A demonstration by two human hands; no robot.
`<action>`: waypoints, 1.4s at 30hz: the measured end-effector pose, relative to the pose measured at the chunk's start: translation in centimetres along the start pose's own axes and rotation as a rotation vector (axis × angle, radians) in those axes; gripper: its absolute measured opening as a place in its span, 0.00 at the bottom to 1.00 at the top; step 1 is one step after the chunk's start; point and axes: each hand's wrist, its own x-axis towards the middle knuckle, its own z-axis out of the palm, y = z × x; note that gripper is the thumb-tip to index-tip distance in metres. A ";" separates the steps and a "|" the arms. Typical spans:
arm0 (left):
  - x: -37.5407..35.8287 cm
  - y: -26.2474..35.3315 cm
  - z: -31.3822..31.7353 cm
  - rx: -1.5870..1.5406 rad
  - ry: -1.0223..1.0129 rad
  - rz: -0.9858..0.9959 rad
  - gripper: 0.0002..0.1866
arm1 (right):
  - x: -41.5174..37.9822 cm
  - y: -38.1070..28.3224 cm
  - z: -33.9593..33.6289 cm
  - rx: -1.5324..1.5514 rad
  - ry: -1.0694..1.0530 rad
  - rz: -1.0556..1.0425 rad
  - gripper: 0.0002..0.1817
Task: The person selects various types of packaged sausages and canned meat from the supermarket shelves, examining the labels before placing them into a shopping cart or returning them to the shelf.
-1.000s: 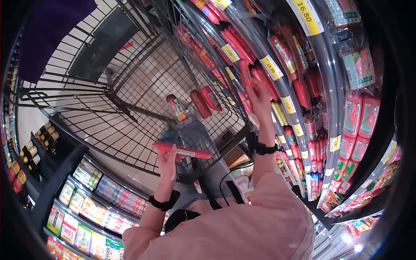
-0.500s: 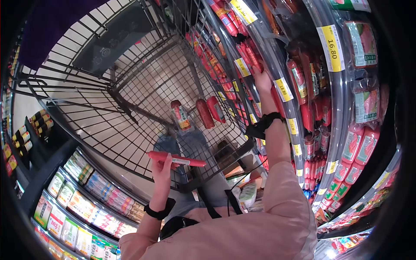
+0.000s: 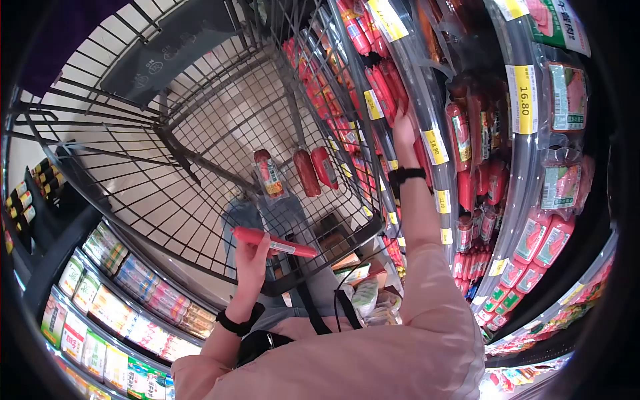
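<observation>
My left hand [image 3: 251, 264] is closed around a red-wrapped sausage [image 3: 293, 249] with a white label, held over the near edge of the shopping cart [image 3: 293, 285]. On the right, my right hand [image 3: 404, 131] reaches into the shelf, at a row of red sausages [image 3: 387, 83]. Its fingertips are mostly hidden among the packs, so whether they grip one does not show. Inside the cart lie a clear-wrapped sausage pack [image 3: 269, 175], a dark red sausage [image 3: 307, 173] and a bright red pack [image 3: 325, 168].
Shelves of packaged meats with yellow price tags [image 3: 523, 100] rise close on the right. At lower left stands a refrigerated shelf of cartons and packs [image 3: 113, 313]. The cart's grey child-seat panel [image 3: 167, 53] is at the upper left. Bagged goods [image 3: 373, 300] sit below the near cart edge.
The view has shifted slightly, moving the cart and its packs a little left in the picture. My right hand remains at the red sausages, and my left hand still holds its sausage.
</observation>
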 end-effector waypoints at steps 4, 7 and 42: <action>-0.3 0.3 0.0 0.063 -0.001 -0.011 0.07 | -1.1 -2.9 -0.9 -0.150 -0.223 0.081 0.29; -0.2 0.1 -0.2 0.062 -0.034 -0.010 0.06 | -2.1 -1.8 -1.2 -0.231 -0.241 0.011 0.34; -6.3 -1.9 1.9 0.365 -0.629 0.041 0.12 | -35.5 -12.6 -26.5 1.830 -0.241 1.133 0.15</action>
